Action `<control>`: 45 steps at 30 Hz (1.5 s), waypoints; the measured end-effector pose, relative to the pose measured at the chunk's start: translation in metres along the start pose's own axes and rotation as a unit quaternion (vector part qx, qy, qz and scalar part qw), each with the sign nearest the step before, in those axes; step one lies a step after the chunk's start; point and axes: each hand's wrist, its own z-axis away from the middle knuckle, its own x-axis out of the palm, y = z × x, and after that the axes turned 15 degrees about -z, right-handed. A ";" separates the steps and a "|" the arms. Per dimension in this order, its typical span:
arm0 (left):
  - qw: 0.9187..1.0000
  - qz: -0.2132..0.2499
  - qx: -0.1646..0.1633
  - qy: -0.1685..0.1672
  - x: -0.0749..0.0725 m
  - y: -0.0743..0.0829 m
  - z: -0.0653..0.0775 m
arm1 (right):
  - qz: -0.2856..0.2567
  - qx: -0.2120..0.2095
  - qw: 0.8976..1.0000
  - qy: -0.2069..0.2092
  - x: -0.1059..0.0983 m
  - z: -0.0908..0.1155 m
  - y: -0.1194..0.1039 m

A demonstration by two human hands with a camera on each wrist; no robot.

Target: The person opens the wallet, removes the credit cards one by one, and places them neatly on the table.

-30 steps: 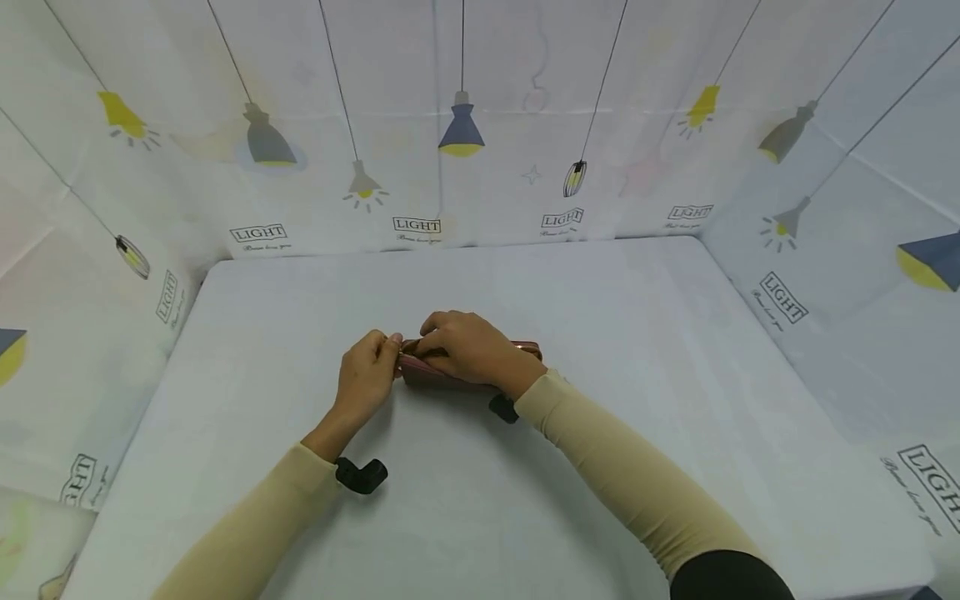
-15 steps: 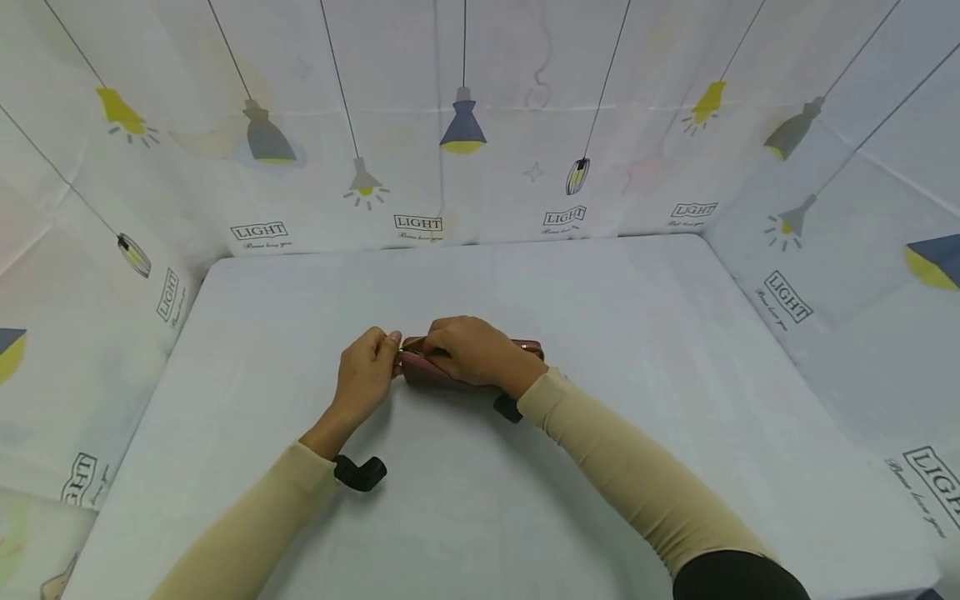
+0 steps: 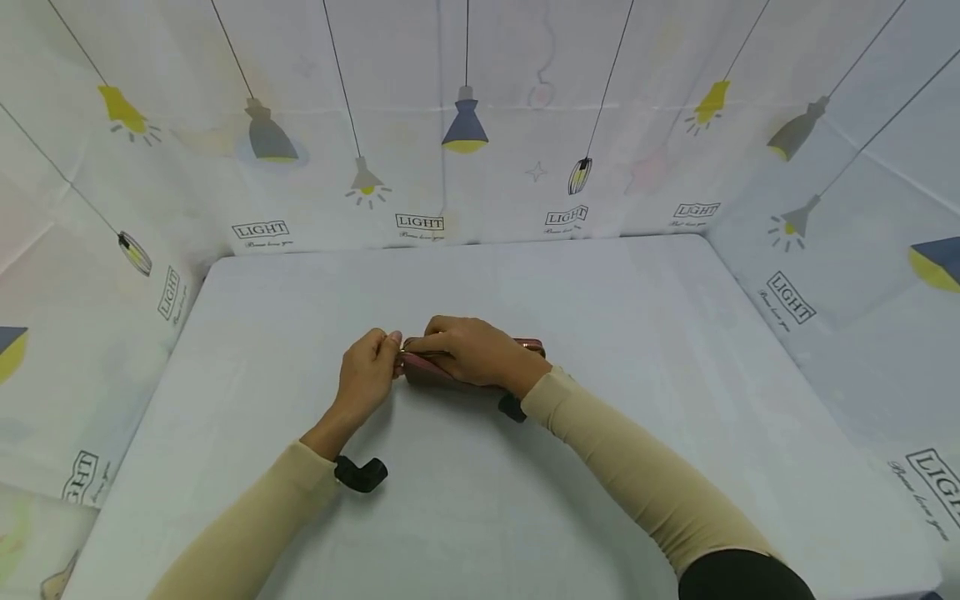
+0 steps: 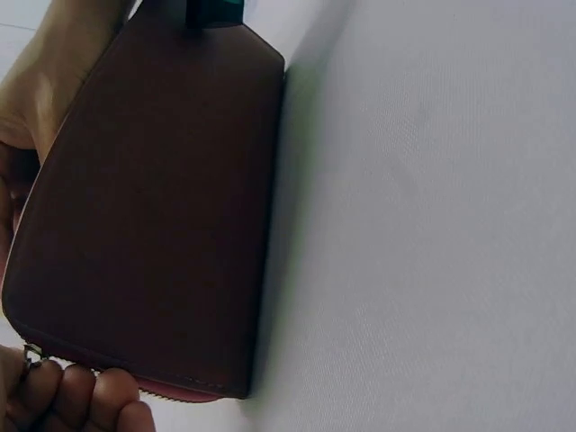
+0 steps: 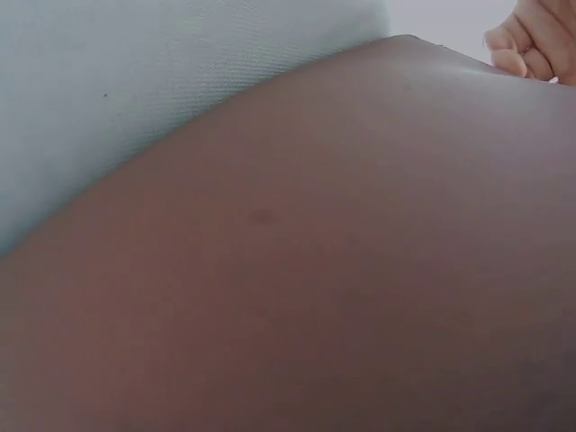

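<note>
A brown zip-around wallet (image 3: 450, 379) stands on its long edge on the table, its zipped edge up and partly open, with pink lining at the left end. My left hand (image 3: 364, 371) pinches the small metal zipper pull (image 4: 34, 353) at that end, fingers curled. My right hand (image 3: 476, 350) lies over the top edge and holds the wallet there, index finger stretched toward the left hand; its thumb is mostly hidden. In the right wrist view, the wallet's broad side (image 5: 297, 243) fills most of the picture, with the left hand (image 5: 535, 40) at the far corner.
A white cloth covers the table (image 3: 480, 517). Behind and beside it hang white curtains (image 3: 495, 200) printed with lamps. Black wrist mounts stick out below the left sleeve (image 3: 362, 474) and the right sleeve (image 3: 512, 408).
The right hand's fingers have shifted on the wallet's opening; the index finger drew in, then stretched out leftward again. The left hand stays at the zipper pull.
</note>
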 end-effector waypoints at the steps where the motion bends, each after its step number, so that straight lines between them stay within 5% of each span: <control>1: 1.000 0.007 -0.004 -0.001 0.000 0.000 0.000 | 0.002 0.002 1.000 -0.003 0.000 -0.001 0.000; 17: 1.000 -0.005 0.020 -0.001 -0.002 -0.003 -0.002 | 0.063 0.002 0.997 -0.054 -0.001 -0.006 -0.005; 45: 1.000 0.001 0.019 -0.009 -0.002 -0.005 0.000 | 0.060 0.021 0.994 -0.089 0.001 -0.008 -0.005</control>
